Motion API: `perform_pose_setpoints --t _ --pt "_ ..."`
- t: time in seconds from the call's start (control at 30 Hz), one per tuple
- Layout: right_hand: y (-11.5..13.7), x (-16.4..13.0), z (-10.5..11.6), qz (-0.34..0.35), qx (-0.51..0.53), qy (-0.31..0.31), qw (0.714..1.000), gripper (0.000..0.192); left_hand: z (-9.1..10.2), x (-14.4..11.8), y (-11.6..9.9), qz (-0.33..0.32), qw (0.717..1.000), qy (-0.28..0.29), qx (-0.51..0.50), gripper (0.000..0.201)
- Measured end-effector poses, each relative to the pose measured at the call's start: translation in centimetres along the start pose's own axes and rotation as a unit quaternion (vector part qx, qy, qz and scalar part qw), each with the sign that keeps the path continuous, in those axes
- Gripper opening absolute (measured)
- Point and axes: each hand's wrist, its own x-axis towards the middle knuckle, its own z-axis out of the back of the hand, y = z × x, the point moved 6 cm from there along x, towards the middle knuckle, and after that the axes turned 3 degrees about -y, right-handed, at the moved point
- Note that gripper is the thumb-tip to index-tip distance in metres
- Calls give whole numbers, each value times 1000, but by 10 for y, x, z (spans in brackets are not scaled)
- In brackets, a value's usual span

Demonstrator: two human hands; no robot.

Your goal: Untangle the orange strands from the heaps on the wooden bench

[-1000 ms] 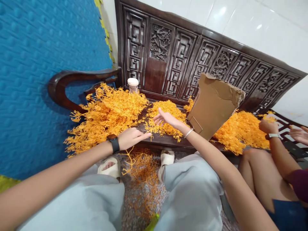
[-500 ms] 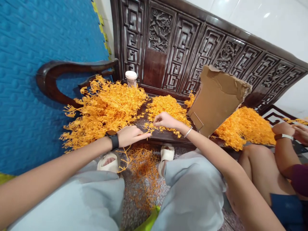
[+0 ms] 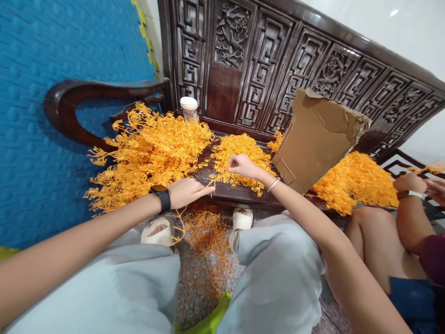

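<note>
My left hand (image 3: 186, 191), with a black watch on the wrist, holds an orange plastic sprig (image 3: 179, 218) at the front edge of the dark wooden bench (image 3: 222, 192). My right hand (image 3: 243, 165), with a silver bracelet, is closed on a small orange piece at the near edge of the middle orange pile (image 3: 239, 153). A big heap of orange branched sprigs (image 3: 149, 150) lies to the left of my hands.
A torn cardboard sheet (image 3: 318, 139) leans against the carved bench back, another orange pile (image 3: 351, 183) to its right. A white-lidded cup (image 3: 188, 107) stands at the back. Orange scraps (image 3: 205, 241) litter the floor between my sandals. Another person's hands (image 3: 413, 184) work at the right.
My right hand went from open over the middle pile to closed on a small piece and pulled away from my left hand. My left hand stayed at the bench edge.
</note>
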Motion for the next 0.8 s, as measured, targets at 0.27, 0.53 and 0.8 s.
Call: perform_pose_setpoints --t 0.27,0.53,0.8 --pt "-7 4 6 16 -159 -4 987 8 -1 3 2 52 997 6 -56 52" --pt "5 9 14 37 -313 -51 948 15 -7 9 1 111 967 17 -227 54" --pt "-2 31 30 -10 -340 -113 933 25 -28 28 -20 188 845 37 -500 50"
